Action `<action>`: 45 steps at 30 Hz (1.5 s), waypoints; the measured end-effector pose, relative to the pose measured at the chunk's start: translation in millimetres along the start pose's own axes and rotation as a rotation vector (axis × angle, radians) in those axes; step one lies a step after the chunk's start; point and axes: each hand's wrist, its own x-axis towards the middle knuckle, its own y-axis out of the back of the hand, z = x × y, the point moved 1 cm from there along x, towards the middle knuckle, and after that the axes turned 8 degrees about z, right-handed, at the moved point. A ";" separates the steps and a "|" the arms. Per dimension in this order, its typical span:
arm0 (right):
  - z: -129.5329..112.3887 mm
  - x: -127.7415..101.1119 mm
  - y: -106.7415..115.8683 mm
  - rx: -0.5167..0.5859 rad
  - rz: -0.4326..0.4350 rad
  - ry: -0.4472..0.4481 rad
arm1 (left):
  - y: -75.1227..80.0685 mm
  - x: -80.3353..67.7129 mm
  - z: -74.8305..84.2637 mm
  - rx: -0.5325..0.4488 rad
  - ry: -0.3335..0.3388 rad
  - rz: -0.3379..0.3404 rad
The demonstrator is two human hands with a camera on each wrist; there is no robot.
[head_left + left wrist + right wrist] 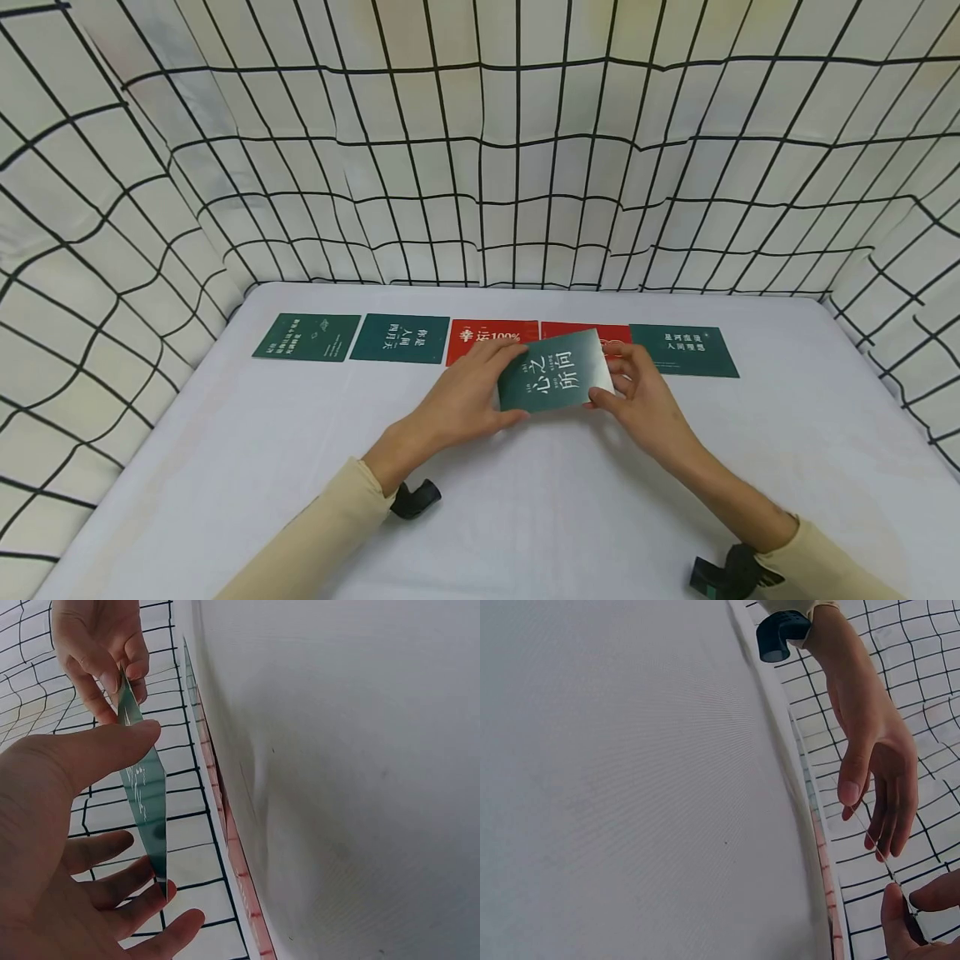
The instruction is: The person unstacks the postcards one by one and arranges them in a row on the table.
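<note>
A green postcard (557, 372) with white Chinese lettering is held tilted above the table in front of me. My right hand (648, 408) pinches its right end, thumb on the face and fingers behind. At the left end my left hand (467, 393) grips it, with fingertips by the top edge and thumb by the lower corner. In the left wrist view the left thumb (139, 735) crosses the card near one edge, with fingers spread along the other side. The right wrist view shows the card nearly edge-on between both hands.
Behind the held card lies a row: two green cards (307, 337) (400, 338) at left, two red cards (467, 332) (564, 328) in the middle, partly covered, and another green card (688, 350) at right. A white cloth covers the table (225, 467). Black netting (517, 167) over white sheeting encloses it.
</note>
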 end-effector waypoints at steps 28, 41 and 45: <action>-4.8 0.6 21.7 0.070 0.090 0.012 | 3.2 9.4 3.2 -0.013 0.003 0.026; 2.6 1.7 31.9 0.056 0.098 0.010 | 1.2 11.5 2.2 -0.055 0.013 0.031; 3.2 1.3 34.1 0.051 0.096 0.001 | 0.1 14.4 3.9 -0.083 0.019 0.027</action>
